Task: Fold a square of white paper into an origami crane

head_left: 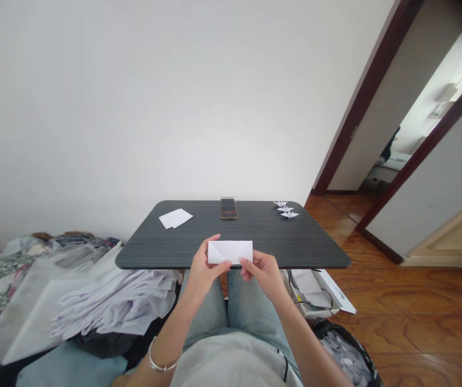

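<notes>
A white folded paper [230,251], a wide rectangle with faint creases, is held up over the near edge of the dark table [199,236]. My left hand [207,264] grips its left end, thumb on the front at the lower edge and fingers behind. My right hand [263,269] pinches the lower right corner between thumb and fingers. Some white paper sheets [175,218] lie overlapping at the table's left. Three small folded paper cranes [285,209] stand in a row at the far right.
A phone [228,208] is at the table's far edge, by the white wall. Clothes [118,301] are heaped at the left. Below right are a box with cables [313,293] and a black bag of paper scraps [346,357].
</notes>
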Tool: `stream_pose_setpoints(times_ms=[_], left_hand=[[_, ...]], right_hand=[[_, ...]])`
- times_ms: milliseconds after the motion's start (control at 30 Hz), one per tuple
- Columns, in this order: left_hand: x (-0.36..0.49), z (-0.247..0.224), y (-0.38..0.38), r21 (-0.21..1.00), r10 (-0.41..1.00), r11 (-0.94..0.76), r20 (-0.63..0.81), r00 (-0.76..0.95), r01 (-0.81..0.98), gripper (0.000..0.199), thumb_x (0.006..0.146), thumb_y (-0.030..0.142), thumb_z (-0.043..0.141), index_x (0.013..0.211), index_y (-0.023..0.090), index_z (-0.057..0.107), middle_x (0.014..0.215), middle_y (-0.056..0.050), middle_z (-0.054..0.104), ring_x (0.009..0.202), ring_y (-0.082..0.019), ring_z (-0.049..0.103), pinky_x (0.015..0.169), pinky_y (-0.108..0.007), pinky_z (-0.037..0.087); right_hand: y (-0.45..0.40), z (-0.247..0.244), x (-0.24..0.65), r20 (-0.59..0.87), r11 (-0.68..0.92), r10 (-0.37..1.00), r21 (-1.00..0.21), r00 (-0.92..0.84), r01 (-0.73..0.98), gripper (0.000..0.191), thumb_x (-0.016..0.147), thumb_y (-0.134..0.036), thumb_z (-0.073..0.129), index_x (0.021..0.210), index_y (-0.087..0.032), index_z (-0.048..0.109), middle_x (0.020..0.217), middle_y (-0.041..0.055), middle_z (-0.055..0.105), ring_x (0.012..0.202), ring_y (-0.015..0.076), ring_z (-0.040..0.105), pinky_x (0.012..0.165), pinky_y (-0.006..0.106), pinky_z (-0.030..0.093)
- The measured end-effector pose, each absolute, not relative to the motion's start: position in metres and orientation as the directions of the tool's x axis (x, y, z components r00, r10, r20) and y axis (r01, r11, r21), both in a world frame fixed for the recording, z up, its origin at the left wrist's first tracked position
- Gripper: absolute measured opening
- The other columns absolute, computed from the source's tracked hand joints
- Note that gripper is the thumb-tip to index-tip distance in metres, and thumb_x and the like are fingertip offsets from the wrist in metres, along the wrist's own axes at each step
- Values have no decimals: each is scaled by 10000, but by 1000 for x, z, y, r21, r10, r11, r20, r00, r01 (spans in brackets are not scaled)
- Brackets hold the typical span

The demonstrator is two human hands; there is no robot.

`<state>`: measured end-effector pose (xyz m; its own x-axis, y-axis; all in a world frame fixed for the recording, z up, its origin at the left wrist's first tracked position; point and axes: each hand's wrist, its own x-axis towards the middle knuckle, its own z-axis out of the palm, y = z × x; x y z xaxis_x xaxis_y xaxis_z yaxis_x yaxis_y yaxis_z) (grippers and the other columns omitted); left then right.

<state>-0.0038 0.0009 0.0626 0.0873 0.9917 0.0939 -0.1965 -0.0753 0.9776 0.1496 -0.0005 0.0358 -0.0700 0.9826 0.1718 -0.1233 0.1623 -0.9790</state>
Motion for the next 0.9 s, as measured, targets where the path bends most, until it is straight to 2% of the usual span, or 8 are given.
stream_pose_setpoints(times_ms=[233,367,533,733,833,900], left_hand=[[-15,61,4,962,991,-69,96,91,-264,799,576,154,724,1272,171,333,807,-27,667,728,-154,634,656,-245,492],[-23,60,6,963,990,-93,117,82,-253,806,586,150,718,1288,177,322,699,30,625,595,-96,593,600,-212,474],[-34,58,9,962,992,-94,111,56,-257,803,570,157,726,1279,201,353,715,44,609,541,-72,565,595,-219,469],[-28,54,9,969,995,-7,30,93,-245,742,575,232,744,1229,158,402,741,-8,646,628,-123,602,551,-208,448],[-15,55,4,969,986,2,39,160,-247,702,577,221,746,1198,141,427,876,-67,672,734,-162,625,626,-237,471],[-8,56,3,970,988,-27,63,144,-243,692,579,217,742,1197,158,437,974,-73,652,812,-180,620,663,-248,480]], right_hand=[[1,34,153,173,167,984,-981,-50,-100,288,696,-423,654,613,-154,592,492,-3,600,389,92,509,408,202,428],[1,34,155,168,163,985,-981,-39,-105,285,697,-416,656,610,-153,593,484,-4,593,386,88,503,404,196,428],[2,33,155,172,168,985,-981,-32,-98,302,684,-436,662,599,-155,592,488,1,596,389,92,507,398,201,441],[0,37,154,168,163,985,-981,-36,-105,300,684,-434,662,598,-156,588,481,-3,590,389,93,507,400,202,434],[-1,39,153,168,160,984,-980,-57,-117,293,690,-423,659,597,-156,584,481,-8,589,386,90,503,404,200,424],[-2,40,152,170,160,982,-979,-78,-123,290,693,-417,657,595,-155,581,483,-9,588,388,88,503,406,198,420]])
